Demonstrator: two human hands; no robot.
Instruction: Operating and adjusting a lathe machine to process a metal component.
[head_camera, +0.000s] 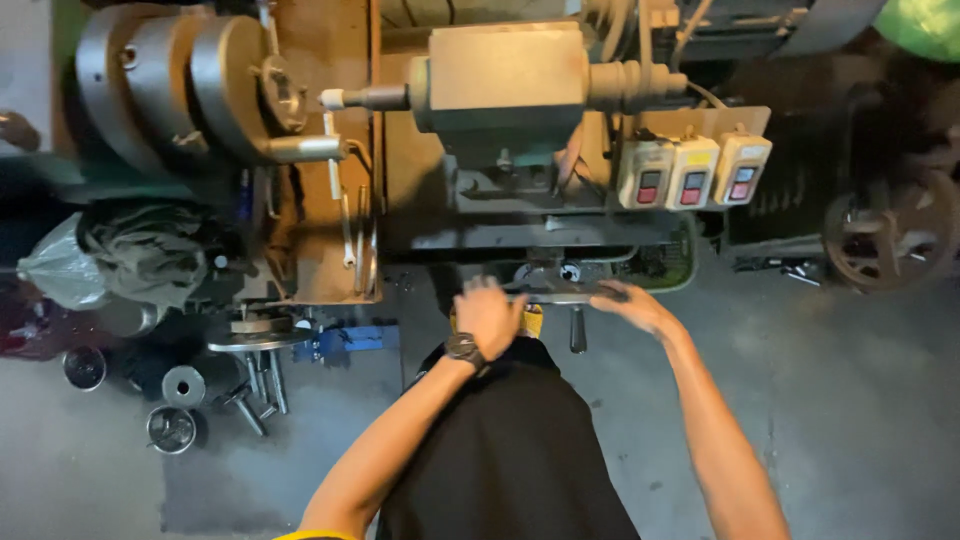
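Steel handwheel (565, 296) on the lathe (500, 120) wants an even turn: left hand (488, 315) spread loose on its rim, right hand (632, 302) flat, fingers extended, both apart.

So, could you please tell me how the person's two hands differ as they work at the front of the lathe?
The left hand wears a dark wristwatch; the right hand has a bare wrist. The left hand shows its back with fingers curled; the right hand lies flatter and stretched out along the metal handle. Both are bare and at the lathe's front edge.
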